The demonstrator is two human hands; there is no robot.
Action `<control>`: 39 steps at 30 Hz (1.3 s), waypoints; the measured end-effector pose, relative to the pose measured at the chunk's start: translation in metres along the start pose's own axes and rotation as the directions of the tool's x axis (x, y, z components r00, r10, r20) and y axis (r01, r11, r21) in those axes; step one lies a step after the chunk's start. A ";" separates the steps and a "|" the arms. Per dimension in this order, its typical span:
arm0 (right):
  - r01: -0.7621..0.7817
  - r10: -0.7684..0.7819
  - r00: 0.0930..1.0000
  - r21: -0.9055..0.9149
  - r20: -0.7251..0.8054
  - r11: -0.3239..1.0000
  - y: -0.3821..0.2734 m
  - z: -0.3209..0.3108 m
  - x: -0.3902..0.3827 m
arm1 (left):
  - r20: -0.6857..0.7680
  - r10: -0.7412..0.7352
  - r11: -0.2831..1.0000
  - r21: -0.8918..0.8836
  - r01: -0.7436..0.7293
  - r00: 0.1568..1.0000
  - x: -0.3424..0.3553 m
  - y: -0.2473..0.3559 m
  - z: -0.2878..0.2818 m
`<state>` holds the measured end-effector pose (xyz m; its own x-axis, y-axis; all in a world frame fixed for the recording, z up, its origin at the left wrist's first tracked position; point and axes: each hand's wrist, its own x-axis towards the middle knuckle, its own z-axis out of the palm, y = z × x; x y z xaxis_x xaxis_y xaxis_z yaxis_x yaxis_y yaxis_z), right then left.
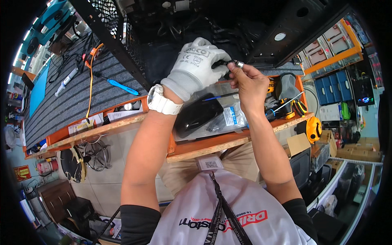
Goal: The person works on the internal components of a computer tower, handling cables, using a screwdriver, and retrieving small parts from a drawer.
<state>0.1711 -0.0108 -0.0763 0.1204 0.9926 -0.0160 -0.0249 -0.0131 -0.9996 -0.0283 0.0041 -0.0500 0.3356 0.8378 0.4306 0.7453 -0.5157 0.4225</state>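
Viewed from my remote station through the head camera, the item under inspection is a small cable connector [240,64] with a bright metallic end. It is held up between the two hands, in front of the open side of a black computer case [306,30] and beyond the open drawer [212,153].

Fingers: I find the bare right hand [251,81] pinching the connector between thumb and forefinger, its other fingers curled in beneath. The gloved left hand [198,63] is bent over just beside it, thumb and fingers curved toward the dark cable [221,63]; I cannot tell whether those tips press on it, as the glove hides the contact.

Handling, in my judgement: very light, with a stiff head and a soft, pliant lead that gives no support of its own. The metallic shell is likely smooth and could slip under a glove; the contacts are probably the fragile part. I rate the body just behind the metal as the proper place to take hold, rather than the lead or the mouth.

Orientation: the metallic end points to the person's right, away from the glove. The long axis runs roughly crosswise, from glove to bare fingertips. I cannot tell which face is uppermost.
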 end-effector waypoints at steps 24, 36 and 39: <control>0.070 0.016 0.976 -0.384 0.217 0.920 -0.004 -0.002 0.000 | 0.035 -0.394 0.860 0.367 0.355 0.918 0.050 0.028 0.029; 0.253 -0.166 0.958 -0.419 0.233 0.872 -0.002 -0.078 -0.043 | -0.090 -0.446 0.840 0.301 0.451 0.891 0.049 0.029 0.044; 0.237 -0.216 0.971 -0.333 0.098 0.913 -0.003 -0.108 -0.034 | -0.068 -0.438 0.836 0.337 0.433 0.897 0.049 0.033 0.045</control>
<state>0.2739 -0.0576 -0.0749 0.0249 0.9789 0.2028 0.3362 0.1829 -0.9239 0.0389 0.0364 -0.0506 -0.0643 0.9648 0.2550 0.9627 -0.0074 0.2705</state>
